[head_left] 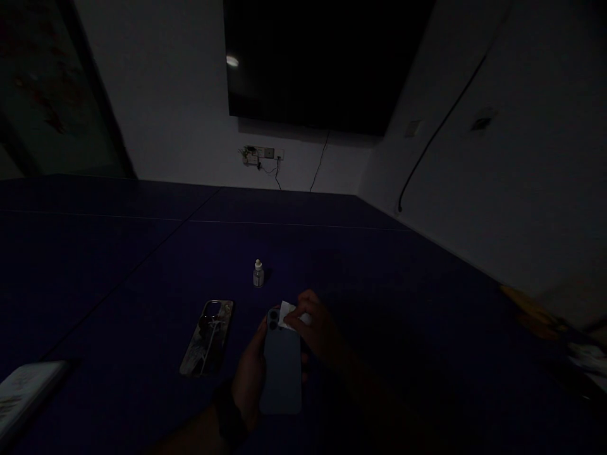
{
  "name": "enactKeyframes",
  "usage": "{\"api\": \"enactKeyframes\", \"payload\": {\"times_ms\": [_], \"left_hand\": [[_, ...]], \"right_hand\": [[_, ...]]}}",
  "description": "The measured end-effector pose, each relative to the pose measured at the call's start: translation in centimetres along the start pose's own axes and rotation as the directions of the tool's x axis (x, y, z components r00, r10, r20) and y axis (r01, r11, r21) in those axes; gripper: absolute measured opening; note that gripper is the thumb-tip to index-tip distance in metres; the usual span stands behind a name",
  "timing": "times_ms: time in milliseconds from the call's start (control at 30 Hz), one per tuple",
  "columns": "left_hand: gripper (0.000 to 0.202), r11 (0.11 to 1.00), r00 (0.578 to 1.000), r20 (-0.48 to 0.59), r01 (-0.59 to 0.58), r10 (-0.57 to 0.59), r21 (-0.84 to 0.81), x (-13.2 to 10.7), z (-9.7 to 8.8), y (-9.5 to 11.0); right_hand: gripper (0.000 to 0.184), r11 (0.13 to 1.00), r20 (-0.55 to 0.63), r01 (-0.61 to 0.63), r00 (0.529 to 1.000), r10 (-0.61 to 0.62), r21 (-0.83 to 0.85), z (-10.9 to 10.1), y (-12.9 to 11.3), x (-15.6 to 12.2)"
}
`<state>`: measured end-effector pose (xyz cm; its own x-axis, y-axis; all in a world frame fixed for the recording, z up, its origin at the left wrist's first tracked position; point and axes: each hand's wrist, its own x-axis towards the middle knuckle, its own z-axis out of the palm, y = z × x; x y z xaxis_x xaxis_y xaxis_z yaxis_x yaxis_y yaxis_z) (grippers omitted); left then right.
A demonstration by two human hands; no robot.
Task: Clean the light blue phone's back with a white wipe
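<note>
In the dim head view my left hand (249, 376) grips a blue-grey smartphone (282, 373) from its left edge, back side up, camera lenses at the top. My right hand (317, 328) pinches a small white wipe (287, 314) and presses it on the phone's top corner beside the lenses. A phone case (207, 338) with a dark printed pattern lies flat on the table just left of the phone. A small clear bottle (258, 274) with a pale cap stands upright beyond the hands.
The dark blue table (142, 265) stretches to a white wall with a large black screen (322, 63) and a socket strip (260, 153). A white flat object (28, 385) lies at the near left edge. Dim clutter (569, 341) sits at the right.
</note>
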<state>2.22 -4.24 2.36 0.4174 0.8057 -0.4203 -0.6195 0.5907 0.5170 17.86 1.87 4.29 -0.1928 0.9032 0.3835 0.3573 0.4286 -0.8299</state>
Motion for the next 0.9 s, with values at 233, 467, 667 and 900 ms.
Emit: {"api": "enactKeyframes", "payload": {"times_ms": [233, 467, 667, 900], "left_hand": [[0.068, 0.999, 1.000, 0.023, -0.002, 0.002, 0.040, 0.1, -0.2, 0.0], [0.067, 0.999, 0.999, 0.042, -0.034, 0.033, 0.012, -0.2, 0.2, 0.2], [0.067, 0.999, 0.995, 0.090, -0.028, 0.032, -0.047, -0.4, 0.5, 0.4], [0.070, 0.999, 0.994, 0.094, -0.051, 0.052, -0.016, -0.7, 1.1, 0.8]], "right_hand": [[0.015, 0.999, -0.069, 0.010, 0.998, -0.012, -0.037, -1.1, 0.4, 0.4], [0.012, 0.998, 0.098, 0.065, 0.993, -0.064, -0.013, -0.5, 0.1, -0.1], [0.020, 0.994, -0.094, -0.104, 0.990, 0.107, 0.038, -0.5, 0.6, 0.3], [0.031, 0.944, 0.046, -0.316, 0.949, 0.313, 0.095, 0.0, 0.0, -0.2]]}}
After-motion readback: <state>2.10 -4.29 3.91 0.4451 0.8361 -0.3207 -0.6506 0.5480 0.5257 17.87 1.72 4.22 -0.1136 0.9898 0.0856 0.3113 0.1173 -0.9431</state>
